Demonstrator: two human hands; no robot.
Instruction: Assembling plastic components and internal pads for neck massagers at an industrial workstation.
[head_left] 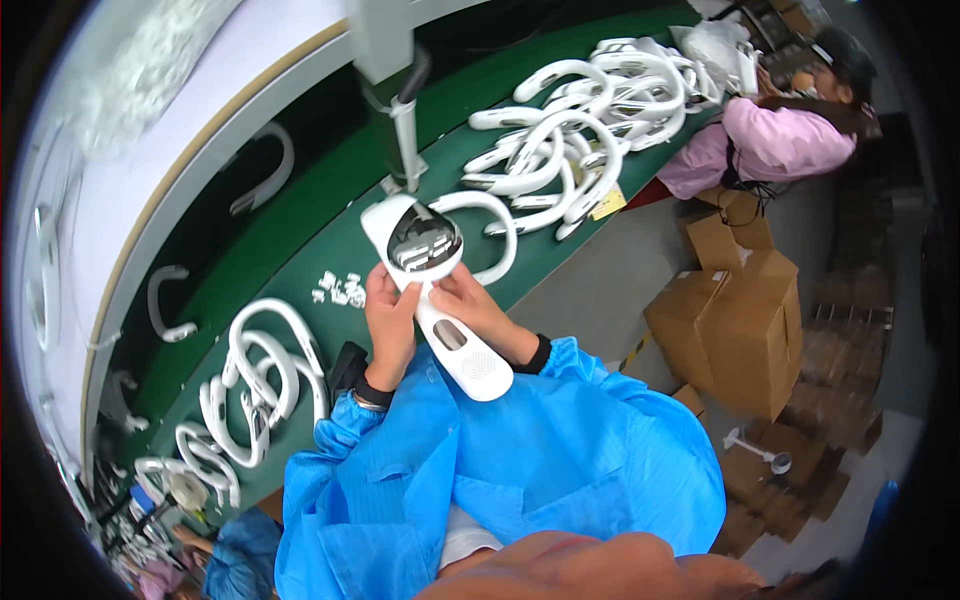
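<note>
Both the left hand and the right hand grip a white neck-worn device above the green bench. Closed cardboard boxes stand right; contents hidden.

The neckband device held in the left hand and right hand is white, with a dark, glossy inner face at its wide end and a pale grey oval patch on its arm. The sleeves are bright blue, with black cuffs at the wrists. The surface is deep green, edged by a white rail with a tan stripe. The piled neckbands on it are white. The cartons on the floor are plain brown. A co-worker's jacket is pink.
</note>
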